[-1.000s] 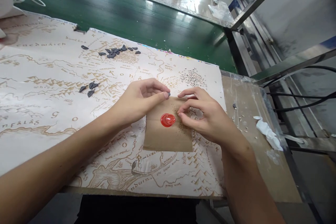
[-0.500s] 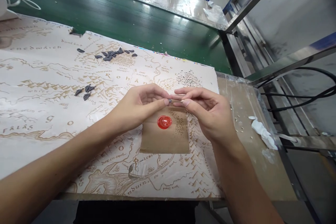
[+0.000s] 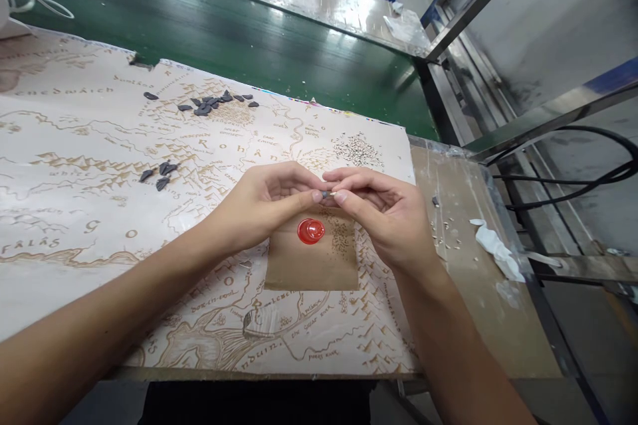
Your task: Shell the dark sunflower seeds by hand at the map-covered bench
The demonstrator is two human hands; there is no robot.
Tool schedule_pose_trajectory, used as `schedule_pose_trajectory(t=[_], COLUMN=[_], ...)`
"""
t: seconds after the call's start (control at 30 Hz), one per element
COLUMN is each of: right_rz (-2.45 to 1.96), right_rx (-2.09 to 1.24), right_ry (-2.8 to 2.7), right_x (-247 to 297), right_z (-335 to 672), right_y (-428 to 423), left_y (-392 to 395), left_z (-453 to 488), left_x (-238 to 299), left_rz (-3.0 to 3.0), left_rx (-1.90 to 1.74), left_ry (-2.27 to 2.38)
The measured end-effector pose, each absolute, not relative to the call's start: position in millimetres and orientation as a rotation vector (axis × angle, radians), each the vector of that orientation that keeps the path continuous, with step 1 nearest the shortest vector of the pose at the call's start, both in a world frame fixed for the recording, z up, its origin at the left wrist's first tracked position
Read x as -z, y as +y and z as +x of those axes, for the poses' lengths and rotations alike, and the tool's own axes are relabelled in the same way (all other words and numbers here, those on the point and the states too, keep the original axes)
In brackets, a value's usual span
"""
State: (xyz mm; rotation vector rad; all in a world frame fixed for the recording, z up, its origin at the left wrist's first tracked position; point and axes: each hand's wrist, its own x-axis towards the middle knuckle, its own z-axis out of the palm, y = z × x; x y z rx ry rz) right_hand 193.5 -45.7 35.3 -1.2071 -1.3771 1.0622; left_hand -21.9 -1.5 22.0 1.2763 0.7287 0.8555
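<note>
Grey piece (image 3: 325,194) and pale sliver (image 3: 333,194) close together, just beyond red disc (image 3: 311,231)

My left hand (image 3: 276,198) pinches the grey piece; my right hand (image 3: 386,206), beside the red disc a second ago, has come up to it, fingertips closed on the pale sliver.

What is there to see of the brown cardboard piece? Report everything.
The brown cardboard piece is matt, roughly rectangular and looks thin. It lies flat on a map-printed sheet, its far end partly hidden behind the left hand and right hand. A glossy round red dish rests near its middle; small dark specks are scattered along its right side.
</note>
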Motion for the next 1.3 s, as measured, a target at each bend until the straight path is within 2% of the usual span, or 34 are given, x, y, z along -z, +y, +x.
schedule_pose_trajectory(t=[0.6, 1.3], right_rz=[-1.189, -1.176], right_rx=[-0.971, -0.783], right_ry=[-1.465, -1.487], right_x=[-33.2, -33.3], right_z=[191.3, 180.9], right_y=[-45.7, -47.6], left_y=[-2.8, -13.1], left_z=[-21.7, -13.8], left_x=[-22.7, -25.9], left_rz=[1.304, 1.401], left_rx=[-0.845, -1.075], left_ry=[0.765, 0.849])
